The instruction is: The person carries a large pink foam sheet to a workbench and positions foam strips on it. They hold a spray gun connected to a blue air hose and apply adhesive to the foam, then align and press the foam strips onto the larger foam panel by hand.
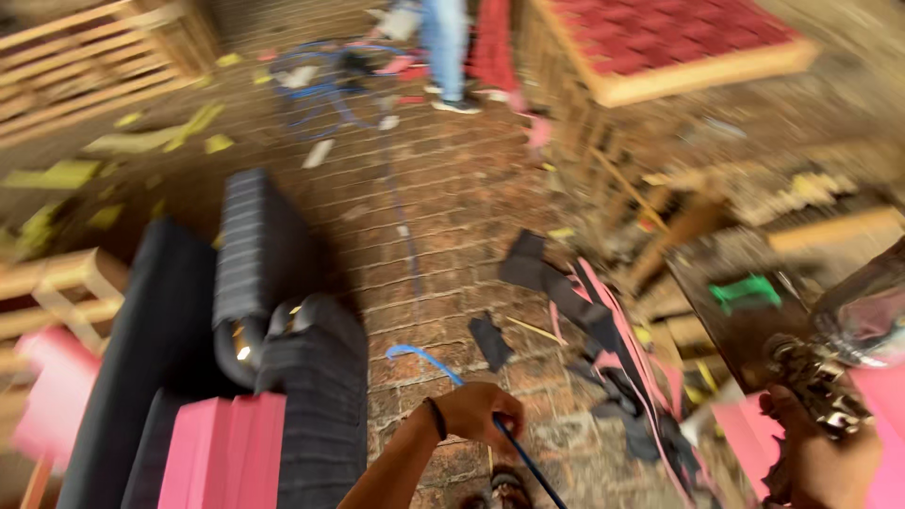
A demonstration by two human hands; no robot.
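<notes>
My left hand (481, 412), with a dark band at the wrist, is closed around a thin blue hose (429, 358) that curves up over the brick floor. At the lower right, my right hand (815, 462) grips a metal spray gun (815, 377) with a shiny cup (872, 316) on top. The view is blurred by motion. Just left of my left hand stands a black upholstered seat piece (283, 311) with pink foam (226, 452) in front of it.
Black fabric scraps (556, 283) and pink strips lie on the brick floor (443, 188). A wooden frame with a red tufted cushion (679, 42) stands at the back right. Wooden slat frames (85, 66) stand at the back left. Another person's legs (443, 47) stand at the far end.
</notes>
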